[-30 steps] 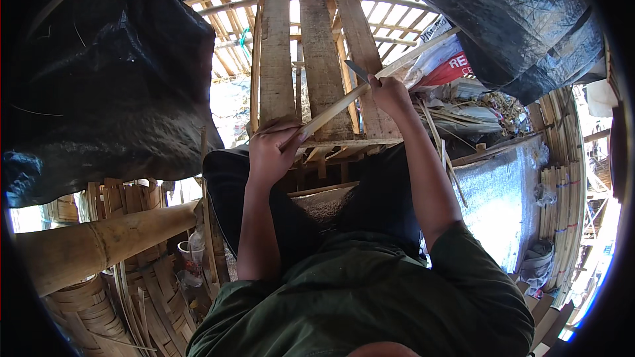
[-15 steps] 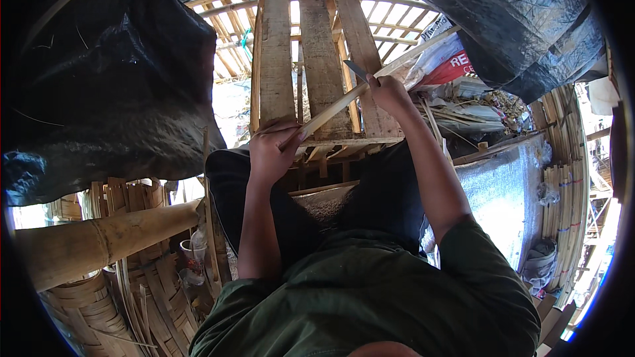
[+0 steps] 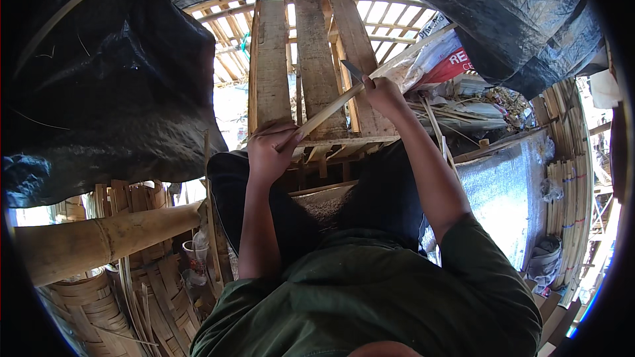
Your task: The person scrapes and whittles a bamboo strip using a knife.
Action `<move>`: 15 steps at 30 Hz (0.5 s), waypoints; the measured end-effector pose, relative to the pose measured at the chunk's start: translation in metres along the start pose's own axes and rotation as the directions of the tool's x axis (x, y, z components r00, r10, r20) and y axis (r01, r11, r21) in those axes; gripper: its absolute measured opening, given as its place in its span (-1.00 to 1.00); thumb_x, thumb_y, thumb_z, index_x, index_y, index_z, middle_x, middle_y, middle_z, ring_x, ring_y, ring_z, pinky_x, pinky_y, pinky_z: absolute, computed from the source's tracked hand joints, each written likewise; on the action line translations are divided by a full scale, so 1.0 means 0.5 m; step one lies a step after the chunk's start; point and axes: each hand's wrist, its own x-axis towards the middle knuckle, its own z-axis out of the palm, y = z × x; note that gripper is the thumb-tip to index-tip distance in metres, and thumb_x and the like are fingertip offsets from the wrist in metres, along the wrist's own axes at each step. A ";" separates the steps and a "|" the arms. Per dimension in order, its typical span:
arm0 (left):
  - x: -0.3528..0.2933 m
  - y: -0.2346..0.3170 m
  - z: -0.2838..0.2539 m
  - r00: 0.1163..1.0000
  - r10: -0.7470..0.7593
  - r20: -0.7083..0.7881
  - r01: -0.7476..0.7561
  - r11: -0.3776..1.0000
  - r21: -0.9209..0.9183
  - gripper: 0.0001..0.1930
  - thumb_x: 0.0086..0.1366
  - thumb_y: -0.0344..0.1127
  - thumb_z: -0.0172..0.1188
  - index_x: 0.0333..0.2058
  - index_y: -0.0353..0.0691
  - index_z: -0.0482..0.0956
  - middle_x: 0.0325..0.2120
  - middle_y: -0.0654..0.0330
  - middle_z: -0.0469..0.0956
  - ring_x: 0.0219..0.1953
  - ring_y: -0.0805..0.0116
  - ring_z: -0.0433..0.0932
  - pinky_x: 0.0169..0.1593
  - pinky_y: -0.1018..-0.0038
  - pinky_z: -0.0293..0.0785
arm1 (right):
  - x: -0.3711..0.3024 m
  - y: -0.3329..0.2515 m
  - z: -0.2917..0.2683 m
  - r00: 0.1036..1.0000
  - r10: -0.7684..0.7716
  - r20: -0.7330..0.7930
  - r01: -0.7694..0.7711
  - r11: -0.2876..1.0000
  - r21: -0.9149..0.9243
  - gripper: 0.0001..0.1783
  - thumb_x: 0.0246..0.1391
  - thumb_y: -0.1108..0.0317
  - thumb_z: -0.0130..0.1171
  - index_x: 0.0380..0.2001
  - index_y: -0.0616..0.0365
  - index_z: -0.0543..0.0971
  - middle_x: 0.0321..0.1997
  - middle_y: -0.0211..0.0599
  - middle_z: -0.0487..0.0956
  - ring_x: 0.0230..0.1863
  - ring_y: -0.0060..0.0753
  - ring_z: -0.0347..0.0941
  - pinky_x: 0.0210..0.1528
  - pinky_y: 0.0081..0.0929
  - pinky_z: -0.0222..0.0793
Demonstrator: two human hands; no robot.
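A long pale strip, apparently split bamboo (image 3: 329, 110), slants from my left hand up to the far right. My left hand (image 3: 270, 149) is closed round its near end, above the front edge of a bench of wooden planks (image 3: 272, 59). Farther along the strip, my right hand (image 3: 385, 97) is closed on a knife; the handle is mostly hidden in the fist. The dark knife blade (image 3: 353, 69) points up and left, just past the strip's edge. Whether the blade touches the strip, I cannot tell.
Black plastic sheeting (image 3: 106, 86) hangs at the left and across the top right. A thick bamboo pole (image 3: 106, 241) runs in from the left. Beyond my right hand lie a printed sack (image 3: 442, 59) and a heap of split strips (image 3: 463, 116). Bundled slats (image 3: 565, 205) stand at the far right.
My right hand and the knife have shifted very slightly left along the strip. My left hand keeps its hold, and the whole view has moved a little.
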 end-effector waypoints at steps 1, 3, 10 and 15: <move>0.000 0.000 -0.001 1.000 0.003 -0.004 -0.003 1.000 0.004 -0.91 0.17 -0.34 0.41 -0.37 -0.22 0.76 -0.36 0.20 0.74 -0.23 0.18 0.72 0.10 0.25 0.55 | -0.001 -0.003 0.001 1.000 0.007 -0.008 -0.007 1.000 0.014 -0.29 0.40 -0.11 -0.11 -0.38 0.42 0.64 -0.42 0.33 0.61 -0.26 0.36 0.60 -0.11 0.09 0.47; 0.000 0.000 -0.002 1.000 0.006 -0.008 -0.006 1.000 0.010 -0.91 0.17 -0.35 0.41 -0.37 -0.22 0.76 -0.36 0.20 0.74 -0.23 0.18 0.72 0.07 0.25 0.56 | -0.001 -0.006 -0.004 1.000 0.016 0.026 -0.017 1.000 0.009 -0.33 0.39 -0.08 -0.11 -0.33 0.40 0.65 -0.36 0.34 0.62 -0.22 0.37 0.59 -0.08 0.10 0.48; 0.006 0.008 -0.005 0.999 0.038 -0.004 -0.038 0.998 0.042 -0.92 0.16 -0.37 0.41 -0.38 -0.23 0.75 -0.37 0.20 0.74 -0.25 0.17 0.72 0.02 0.27 0.57 | -0.021 -0.014 0.002 0.992 -0.068 -0.110 0.070 0.997 0.016 -0.31 0.38 -0.10 -0.07 -0.40 0.43 0.63 -0.43 0.34 0.60 -0.24 0.37 0.60 -0.11 0.07 0.49; 0.004 -0.001 -0.002 0.999 0.050 -0.004 -0.050 0.998 0.032 -0.92 0.15 -0.39 0.41 -0.39 -0.25 0.74 -0.37 0.19 0.73 -0.26 0.16 0.71 0.02 0.26 0.58 | 0.003 -0.032 -0.058 0.990 0.027 0.137 -0.024 0.999 -0.022 -0.37 0.37 -0.07 -0.07 -0.31 0.37 0.66 -0.31 0.29 0.64 -0.19 0.33 0.61 -0.08 0.06 0.49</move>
